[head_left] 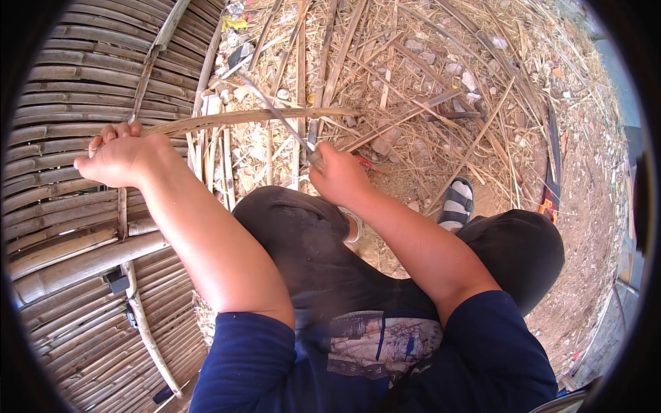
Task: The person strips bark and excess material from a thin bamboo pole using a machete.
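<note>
My left hand (pixel 122 155) is out to the left, its fingers curled round one end of a long split bamboo strip (pixel 248 117). That strip reaches to the right across the view, above the littered ground. In my right hand (pixel 337 172), held in front of my knees, is the handle of a knife (pixel 272 105). Its long narrow blade points up and to the left and crosses the bamboo strip. Whether the blade touches the strip, I cannot tell. Its handle is mostly hidden by my fingers.
A slatted bamboo wall (pixel 82 89) stands close on the left. Several bamboo strips (pixel 344 62), straw and stones cover the ground ahead. A saw-like tool with an orange handle (pixel 549 206) lies at the right, beyond my sandalled foot (pixel 456 203).
</note>
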Demonstrator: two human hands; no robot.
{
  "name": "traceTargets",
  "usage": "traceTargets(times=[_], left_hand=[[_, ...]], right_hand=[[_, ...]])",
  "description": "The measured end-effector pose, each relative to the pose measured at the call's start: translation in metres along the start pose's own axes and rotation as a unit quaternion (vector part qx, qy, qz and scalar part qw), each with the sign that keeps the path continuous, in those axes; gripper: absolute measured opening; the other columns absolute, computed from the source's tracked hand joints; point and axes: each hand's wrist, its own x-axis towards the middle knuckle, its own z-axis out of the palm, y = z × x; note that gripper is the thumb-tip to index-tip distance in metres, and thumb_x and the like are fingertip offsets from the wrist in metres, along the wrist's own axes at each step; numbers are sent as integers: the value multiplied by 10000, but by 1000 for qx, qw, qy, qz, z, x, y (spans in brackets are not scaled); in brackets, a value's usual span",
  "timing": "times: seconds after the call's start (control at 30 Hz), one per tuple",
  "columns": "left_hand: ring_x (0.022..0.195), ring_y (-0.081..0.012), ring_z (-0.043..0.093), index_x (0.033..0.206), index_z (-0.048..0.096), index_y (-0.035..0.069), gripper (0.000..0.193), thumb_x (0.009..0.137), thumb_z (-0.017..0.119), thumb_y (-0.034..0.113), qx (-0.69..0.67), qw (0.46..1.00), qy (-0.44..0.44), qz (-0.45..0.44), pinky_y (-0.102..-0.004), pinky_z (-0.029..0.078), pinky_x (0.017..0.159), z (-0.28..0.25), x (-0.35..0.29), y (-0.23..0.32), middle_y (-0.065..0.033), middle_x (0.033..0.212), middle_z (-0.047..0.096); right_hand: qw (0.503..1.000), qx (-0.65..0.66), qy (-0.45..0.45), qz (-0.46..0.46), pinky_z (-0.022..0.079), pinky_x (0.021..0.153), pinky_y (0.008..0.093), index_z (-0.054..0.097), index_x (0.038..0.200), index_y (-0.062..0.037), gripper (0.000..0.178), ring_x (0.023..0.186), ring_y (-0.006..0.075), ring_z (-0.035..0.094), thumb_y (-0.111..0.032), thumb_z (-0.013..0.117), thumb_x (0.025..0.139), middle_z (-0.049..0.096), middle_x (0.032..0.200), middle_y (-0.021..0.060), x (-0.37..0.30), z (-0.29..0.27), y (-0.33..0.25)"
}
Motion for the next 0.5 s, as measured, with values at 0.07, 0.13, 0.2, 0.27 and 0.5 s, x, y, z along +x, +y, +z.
traceTargets(times=[0.07, 0.13, 0.2, 0.27, 0.5], left_hand=[[570, -137, 233, 822, 354, 147, 359, 1052, 300, 418, -9, 1000, -18, -1, -321, 235, 556, 1, -3, 2, 20, 651, 336], [564, -135, 235, 821, 355, 149, 360, 1053, 301, 419, -15, 999, -33, 0, -317, 235, 551, 3, -8, 3, 20, 650, 340], [559, -132, 240, 818, 355, 147, 363, 1054, 303, 418, -19, 999, -42, 4, -313, 234, 546, 4, -12, 3, 21, 649, 345], [556, -130, 245, 814, 354, 145, 369, 1056, 299, 418, -16, 999, -31, 3, -309, 233, 542, 4, -12, 3, 23, 652, 347], [526, -138, 281, 792, 389, 147, 298, 998, 284, 335, -28, 999, -27, 5, -308, 245, 540, 2, 0, -3, 29, 640, 378]], right_hand=[[999, -18, 0, -48, 537, 792, 537, 533, 1164, -28, 355, 909, 442, 687, -169, 666, 867, 701, 929, 240, -1, -9, -17], [998, -16, 4, -56, 539, 799, 530, 534, 1164, -29, 352, 914, 437, 690, -173, 663, 870, 706, 936, 233, -1, -9, -16], [1000, 4, 12, -24, 542, 807, 523, 533, 1168, -28, 357, 920, 435, 692, -180, 664, 873, 711, 948, 228, 4, 1, 4], [998, -2, 38, 59, 545, 805, 518, 538, 1158, -23, 356, 922, 434, 693, -179, 670, 867, 712, 951, 236, 6, 15, 48], [995, 11, 38, 90, 549, 781, 526, 557, 1106, -5, 326, 900, 458, 689, -177, 680, 859, 702, 911, 269, 7, -1, 44]])
